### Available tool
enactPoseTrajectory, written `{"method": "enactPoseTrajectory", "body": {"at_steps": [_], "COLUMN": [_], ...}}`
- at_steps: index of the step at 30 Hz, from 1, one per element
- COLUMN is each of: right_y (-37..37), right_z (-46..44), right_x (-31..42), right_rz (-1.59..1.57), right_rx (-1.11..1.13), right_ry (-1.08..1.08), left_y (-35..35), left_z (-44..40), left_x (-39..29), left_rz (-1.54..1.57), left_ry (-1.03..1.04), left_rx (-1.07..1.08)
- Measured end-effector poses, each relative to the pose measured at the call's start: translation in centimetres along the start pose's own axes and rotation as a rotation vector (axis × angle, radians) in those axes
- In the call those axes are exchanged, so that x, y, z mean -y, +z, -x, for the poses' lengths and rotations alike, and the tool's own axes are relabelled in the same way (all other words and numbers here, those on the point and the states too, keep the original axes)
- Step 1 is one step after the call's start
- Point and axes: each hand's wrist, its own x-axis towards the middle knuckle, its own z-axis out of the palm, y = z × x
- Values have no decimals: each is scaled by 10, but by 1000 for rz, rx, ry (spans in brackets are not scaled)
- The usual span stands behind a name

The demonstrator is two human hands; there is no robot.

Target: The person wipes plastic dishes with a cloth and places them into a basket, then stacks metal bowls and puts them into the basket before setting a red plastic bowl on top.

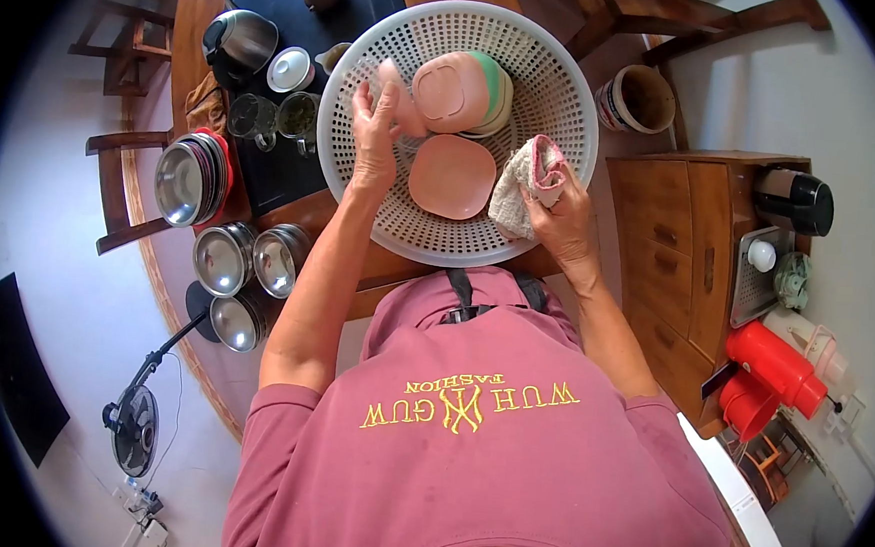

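A large white perforated plastic basket (560, 70) sits before me. At its left side is my left hand (373, 134), fingers stretched and apart, beside a pink dish (405, 106) tilted on its side; whether they touch is hard to tell. My right hand (564, 226) grips a pale towel (512, 200) with a pink edge at the basket's right rim. Between the hands a square pink dish (452, 177) lies on the basket floor. Behind it rests a stack of bowls (454, 89), pink, green and cream, on its side.
Left of the basket, a black tray (268, 173) bears a kettle (241, 46), a white lidded cup (290, 69) and glass mugs (253, 120). Stacked metal bowls (180, 183) stand nearer. A bucket (641, 98), wooden cabinet (660, 247) and red thermos (777, 370) are on the right.
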Motion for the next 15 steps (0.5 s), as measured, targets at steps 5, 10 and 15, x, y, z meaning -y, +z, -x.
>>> {"method": "enactPoseTrajectory", "body": {"at_steps": [5,10,15], "right_y": [3,3,3], "right_z": [3,1,2], "right_x": [-5,-4,-4], "right_rz": [-19,-26,-21], "right_rx": [-23,-31,-50], "right_ry": [29,9,21], "left_y": [12,7,8], "left_z": [10,19,24], "left_x": [-7,8,21], "left_rz": [-31,-218,-696], "left_ry": [86,173,474], "left_rx": [135,304,264]}}
